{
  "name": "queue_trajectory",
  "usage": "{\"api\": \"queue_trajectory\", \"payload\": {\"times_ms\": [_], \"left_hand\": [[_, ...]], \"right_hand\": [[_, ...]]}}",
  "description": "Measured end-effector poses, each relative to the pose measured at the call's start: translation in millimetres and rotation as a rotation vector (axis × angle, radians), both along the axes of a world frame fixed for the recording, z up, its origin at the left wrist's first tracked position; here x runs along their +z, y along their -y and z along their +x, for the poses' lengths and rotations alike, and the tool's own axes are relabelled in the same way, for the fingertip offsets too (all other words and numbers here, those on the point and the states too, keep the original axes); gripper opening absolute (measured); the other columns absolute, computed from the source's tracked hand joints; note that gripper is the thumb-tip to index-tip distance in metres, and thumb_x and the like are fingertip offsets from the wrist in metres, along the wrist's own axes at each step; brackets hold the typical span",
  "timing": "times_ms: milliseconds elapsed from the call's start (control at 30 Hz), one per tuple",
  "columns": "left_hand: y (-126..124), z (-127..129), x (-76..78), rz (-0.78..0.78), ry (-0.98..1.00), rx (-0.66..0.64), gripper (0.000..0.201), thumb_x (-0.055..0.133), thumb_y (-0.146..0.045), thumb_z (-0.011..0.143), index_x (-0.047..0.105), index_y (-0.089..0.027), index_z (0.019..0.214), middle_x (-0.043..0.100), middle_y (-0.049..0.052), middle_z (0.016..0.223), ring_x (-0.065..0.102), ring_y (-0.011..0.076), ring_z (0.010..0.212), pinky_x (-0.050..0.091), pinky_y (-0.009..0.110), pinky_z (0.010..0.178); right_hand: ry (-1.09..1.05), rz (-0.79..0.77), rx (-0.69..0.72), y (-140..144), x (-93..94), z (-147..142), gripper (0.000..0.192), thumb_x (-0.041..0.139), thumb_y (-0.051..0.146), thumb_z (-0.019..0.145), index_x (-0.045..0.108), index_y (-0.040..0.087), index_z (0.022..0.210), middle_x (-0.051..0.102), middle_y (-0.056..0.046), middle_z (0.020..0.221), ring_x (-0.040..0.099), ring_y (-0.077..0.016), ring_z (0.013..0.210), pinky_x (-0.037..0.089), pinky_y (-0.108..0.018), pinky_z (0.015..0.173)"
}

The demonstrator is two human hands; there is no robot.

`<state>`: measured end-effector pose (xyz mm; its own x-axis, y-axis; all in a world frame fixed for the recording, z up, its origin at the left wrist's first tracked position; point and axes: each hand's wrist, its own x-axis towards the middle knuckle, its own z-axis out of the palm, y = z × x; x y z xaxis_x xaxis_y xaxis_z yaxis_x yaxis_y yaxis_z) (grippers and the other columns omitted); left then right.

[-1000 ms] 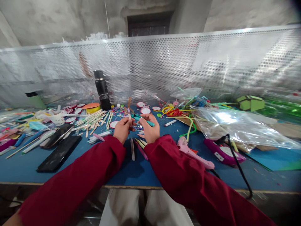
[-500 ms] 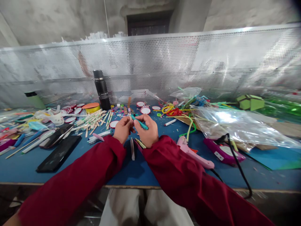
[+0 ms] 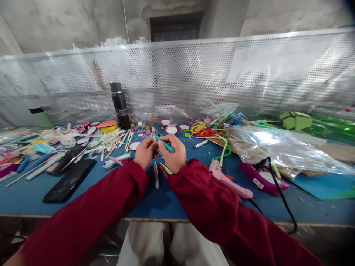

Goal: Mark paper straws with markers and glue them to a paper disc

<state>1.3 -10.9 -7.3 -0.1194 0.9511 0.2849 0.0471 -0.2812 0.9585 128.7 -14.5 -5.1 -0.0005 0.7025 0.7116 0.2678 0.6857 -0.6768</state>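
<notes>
Both hands meet over the blue surface (image 3: 155, 203) centre: right hand (image 3: 174, 153) pinches a teal marker pen (image 3: 165, 144), left hand (image 3: 144, 152) grips a pale stick (image 3: 152, 133) at its 9 o'clock. Marking step seemingly; next needs steady tip contact.

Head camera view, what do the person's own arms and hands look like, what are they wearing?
Both arms are covered by long, loose dark red sleeves, plain, with no visible markings, ending at the wrists. The left sleeve and right sleeve show soft folds. The left hand and right hand are bare: no gloves, and no rings or watch can be made out.
</notes>
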Motion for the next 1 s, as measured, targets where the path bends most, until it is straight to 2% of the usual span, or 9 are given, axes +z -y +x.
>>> {"api": "queue_trajectory", "payload": {"times_ms": [200, 1000], "left_hand": [[-2.6, -1.2, -3.1, 0.006, -0.006, -0.006, 0.026, 0.065, -0.038, 0.081, 0.066, -0.016, 0.095, 0.058, -0.003, 0.059, 0.055, 0.0111, 0.045, 0.034, 0.020, 0.040], [-3.6, -0.1, -6.2, 0.004, 0.000, -0.024, 0.028, 0.067, -0.041, 0.080, 0.066, -0.016, 0.094, 0.055, -0.004, 0.058, 0.053, 0.0102, 0.045, 0.034, 0.020, 0.039]], "right_hand": [[0.029, 0.034, -0.011, -1.3, -0.3, 0.7, 0.010, 0.059, 0.034, 0.088, 0.064, 0.025, 0.087, 0.068, -0.001, 0.083, 0.061, -0.0182, 0.082, 0.048, -0.031, 0.076], [0.064, 0.067, -0.061, -3.1, -1.5, -0.1, 0.006, 0.058, 0.030, 0.087, 0.061, 0.026, 0.084, 0.067, 0.000, 0.083, 0.061, -0.0194, 0.083, 0.047, -0.033, 0.077]]}}
